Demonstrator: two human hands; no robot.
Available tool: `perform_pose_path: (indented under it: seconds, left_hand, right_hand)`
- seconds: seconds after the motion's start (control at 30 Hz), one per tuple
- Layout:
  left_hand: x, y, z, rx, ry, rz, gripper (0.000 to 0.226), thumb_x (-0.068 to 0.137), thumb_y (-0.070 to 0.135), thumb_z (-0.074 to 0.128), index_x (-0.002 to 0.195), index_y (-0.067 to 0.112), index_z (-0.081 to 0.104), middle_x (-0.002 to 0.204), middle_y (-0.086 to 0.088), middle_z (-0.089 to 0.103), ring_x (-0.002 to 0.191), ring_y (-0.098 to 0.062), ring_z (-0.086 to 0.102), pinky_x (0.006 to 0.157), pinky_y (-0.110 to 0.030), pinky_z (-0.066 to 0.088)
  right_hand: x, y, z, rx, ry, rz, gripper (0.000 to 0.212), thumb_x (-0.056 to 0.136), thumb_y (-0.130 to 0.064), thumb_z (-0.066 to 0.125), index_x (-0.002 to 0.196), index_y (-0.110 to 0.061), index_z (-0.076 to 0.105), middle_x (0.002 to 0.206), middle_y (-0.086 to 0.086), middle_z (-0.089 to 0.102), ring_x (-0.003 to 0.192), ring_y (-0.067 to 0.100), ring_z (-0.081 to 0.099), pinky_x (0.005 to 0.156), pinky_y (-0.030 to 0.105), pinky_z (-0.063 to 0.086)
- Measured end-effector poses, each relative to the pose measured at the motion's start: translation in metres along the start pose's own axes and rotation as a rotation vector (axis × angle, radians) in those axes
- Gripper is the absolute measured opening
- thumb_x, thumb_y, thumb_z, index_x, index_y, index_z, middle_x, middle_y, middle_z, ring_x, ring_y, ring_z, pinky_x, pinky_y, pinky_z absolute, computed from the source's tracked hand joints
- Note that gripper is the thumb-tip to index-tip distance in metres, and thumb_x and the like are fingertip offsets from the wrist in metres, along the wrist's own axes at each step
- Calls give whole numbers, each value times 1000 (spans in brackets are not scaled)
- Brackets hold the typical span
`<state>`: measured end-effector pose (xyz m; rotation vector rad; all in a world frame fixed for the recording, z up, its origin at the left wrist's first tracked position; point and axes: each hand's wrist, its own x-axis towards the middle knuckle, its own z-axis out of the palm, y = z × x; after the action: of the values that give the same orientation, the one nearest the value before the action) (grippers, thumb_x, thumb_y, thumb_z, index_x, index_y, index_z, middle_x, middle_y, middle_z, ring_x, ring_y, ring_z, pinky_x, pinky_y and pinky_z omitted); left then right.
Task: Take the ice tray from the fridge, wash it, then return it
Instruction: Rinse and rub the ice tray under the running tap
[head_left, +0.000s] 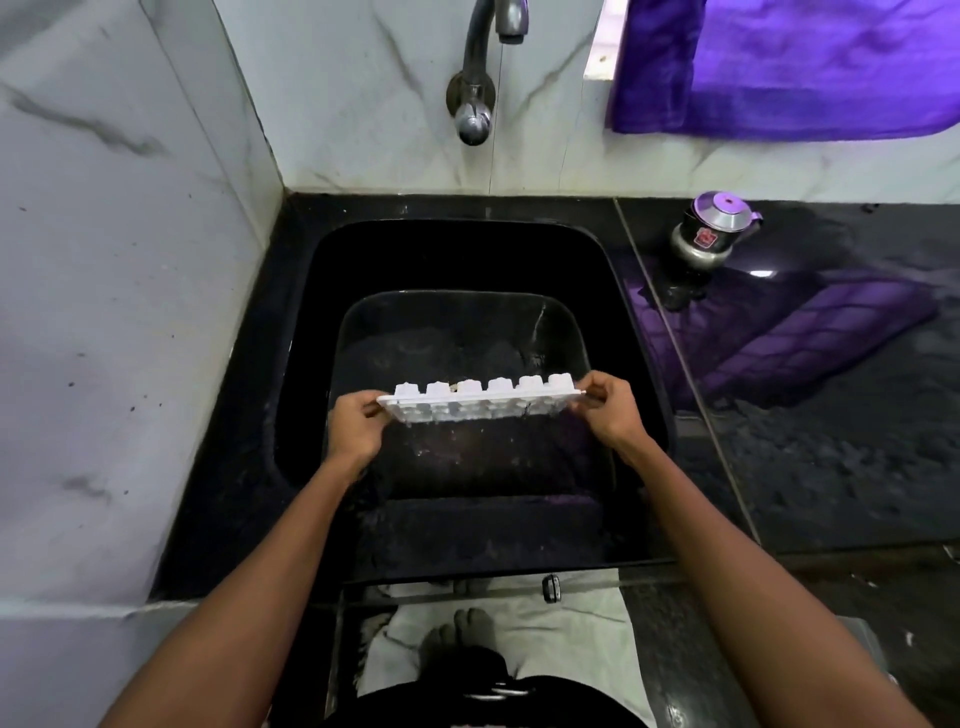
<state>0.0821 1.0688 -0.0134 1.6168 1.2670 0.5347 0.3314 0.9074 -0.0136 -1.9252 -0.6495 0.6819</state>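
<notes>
Both hands, left hand (358, 423) and right hand (608, 410), pinch the wet ice tray (478, 401) ends over the sink (613, 291); slippery fingers could drop it.

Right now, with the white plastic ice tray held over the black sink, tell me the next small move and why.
Probably tip the white plastic ice tray a little further and shake it gently. The left hand and right hand grip its two short ends, it hangs tilted above the black sink basin, drops show below its edge, and only a thin stream falls from the dark metal tap.
</notes>
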Motion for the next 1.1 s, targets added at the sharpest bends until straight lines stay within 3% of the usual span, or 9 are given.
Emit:
perform_pose_path:
  seconds: [0.1,0.17,0.27,0.47,0.7,0.83,0.93,1.0,1.1]
  left_hand:
    - [-1,34,-17,55,110,159,22,80,-9,65,102,-8,70,105,-22,70,99,-25,65,73,-11,42]
    - [-1,60,-33,26,148,268,24,80,-8,66,103,-4,71,107,-14,69,100,-16,63,80,-8,44]
    - [-3,93,-52,-67,218,439,25,80,-13,61,101,-5,70,110,-12,66,104,-18,66,94,-23,51]
    - [-23,91,-55,-42,351,690,23,80,-15,60,101,-13,66,113,-10,58,104,-13,61,97,-20,48]
    - [-23,5,-30,249,140,448,30,78,-24,56,102,-10,68,108,-24,67,105,-37,65,100,-2,31]
    - [-20,44,-50,128,332,683,24,78,-18,61,101,-13,66,109,-21,64,105,-20,62,102,-10,38]
    - [-16,71,-65,-10,504,837,21,84,-13,60,105,-13,63,113,-13,59,107,-15,61,103,-21,44]
    - [-17,66,-60,-41,519,818,20,85,-12,60,105,-14,63,113,-12,58,108,-17,61,103,-25,45]
    - [-23,30,-39,-8,351,578,24,82,-14,61,106,-13,63,112,-15,62,107,-26,64,100,-19,45]
  right_hand:
    - [1,-32,-14,41,39,-126,41,74,32,48,68,-8,55,74,-1,68,62,-15,61,62,4,46]
    - [1,-57,-25,40,80,-228,37,74,29,52,70,-6,61,90,10,67,67,-15,62,67,4,47]
    - [-1,-92,-42,37,185,-365,38,79,19,58,66,-16,65,95,12,66,74,-15,63,78,9,50]
    - [-16,-108,-41,80,455,-471,22,74,15,59,83,1,73,90,6,71,82,-4,67,82,16,53]
    - [-40,-29,6,-272,338,-167,41,71,17,46,92,-4,75,91,11,74,84,20,70,81,33,57]
    - [-37,-77,-4,-119,496,-400,33,71,17,55,92,-1,74,88,8,73,83,3,67,82,17,54]
    - [-33,-113,-15,146,571,-578,28,73,13,61,88,-6,74,81,-8,73,84,2,69,86,24,54]
    - [-31,-112,-12,199,582,-617,25,75,12,63,87,-7,73,82,0,73,87,14,71,88,29,53]
    - [-37,-75,7,-2,528,-435,23,78,14,58,91,1,72,88,10,71,91,19,69,90,20,51]
